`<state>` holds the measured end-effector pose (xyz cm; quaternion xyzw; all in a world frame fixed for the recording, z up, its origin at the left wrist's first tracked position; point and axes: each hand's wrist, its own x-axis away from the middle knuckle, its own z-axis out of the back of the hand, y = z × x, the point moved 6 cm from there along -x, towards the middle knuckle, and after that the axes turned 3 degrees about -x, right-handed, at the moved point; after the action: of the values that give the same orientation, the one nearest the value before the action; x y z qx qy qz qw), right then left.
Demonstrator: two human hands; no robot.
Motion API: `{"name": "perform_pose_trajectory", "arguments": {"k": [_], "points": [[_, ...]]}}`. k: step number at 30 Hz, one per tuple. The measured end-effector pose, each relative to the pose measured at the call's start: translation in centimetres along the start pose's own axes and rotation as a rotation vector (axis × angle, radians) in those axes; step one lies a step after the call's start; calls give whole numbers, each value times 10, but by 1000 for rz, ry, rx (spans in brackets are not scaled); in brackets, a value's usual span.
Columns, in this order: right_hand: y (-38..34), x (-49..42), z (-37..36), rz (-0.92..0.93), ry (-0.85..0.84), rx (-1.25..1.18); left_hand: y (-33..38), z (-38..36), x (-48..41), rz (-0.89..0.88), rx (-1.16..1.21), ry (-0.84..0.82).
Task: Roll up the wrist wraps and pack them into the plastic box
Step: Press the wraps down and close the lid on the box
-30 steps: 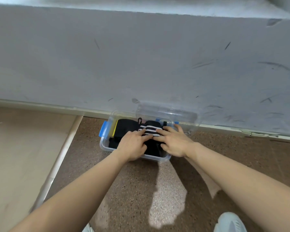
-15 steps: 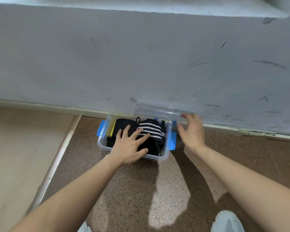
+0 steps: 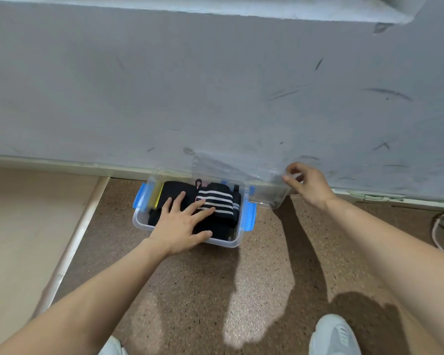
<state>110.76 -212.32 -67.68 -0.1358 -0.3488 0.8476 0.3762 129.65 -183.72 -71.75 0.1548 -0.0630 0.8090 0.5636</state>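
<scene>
**Position.** The plastic box (image 3: 223, 242) stands on the speckled floor (image 3: 190, 283) at its far edge, close against the wall (image 3: 215, 85). The rolled wrist wraps (image 3: 173, 192) are inside the box, packed side by side and rising to about rim level. The striped wrap (image 3: 215, 201) sits toward the right end. A black roll with a yellow edge sits toward the left end.

**Hands.** The left hand (image 3: 180, 226) lies palm down on the wraps, fingers straight and spread, pressing them. The right hand (image 3: 308, 185) pinches the upper right corner of the clear lid (image 3: 231, 167) between thumb and fingertips. The lid leans tilted against the wall behind the box's far right corner. The blue latches (image 3: 250, 217) at both short ends stand swung outward.

**Step in hand (judged).** Packing appears complete; fitting the lid remains.

1. Keep the left palm flat on the wraps so they stay compressed below the rim.
2. Bring the lid over the box level, with its long side matching the box's long side.
3. Seat the far edge first, then lower the near edge, sliding the left hand out toward the near wall at the last moment.
4. Check that no strap loop or wrap end lies across the rim. The small black loop near the far wall is the likeliest to be trapped.
5. Press the lid down at both ends, then fold each latch up.
</scene>
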Motion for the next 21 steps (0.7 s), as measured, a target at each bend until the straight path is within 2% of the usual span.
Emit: {"name": "perform_pose_trajectory", "arguments": {"k": [3,5,9,13,16,18,21], "points": [[-5,5,2,-9,-190,51,-3,0,4,-30,3,-25],[-6,7,3,-40,-223,36,-3,1,8,-46,31,-19],[-21,12,20,-33,-119,-90,-15,15,21,0,238,169],[-54,30,37,149,-22,-5,-53,34,45,212,467,441],[-73,61,35,339,101,136,-91,41,68,424,766,568],[-84,83,29,426,172,215,-109,47,83,491,909,644],[-107,100,28,513,250,245,-121,56,97,509,950,673]]}}
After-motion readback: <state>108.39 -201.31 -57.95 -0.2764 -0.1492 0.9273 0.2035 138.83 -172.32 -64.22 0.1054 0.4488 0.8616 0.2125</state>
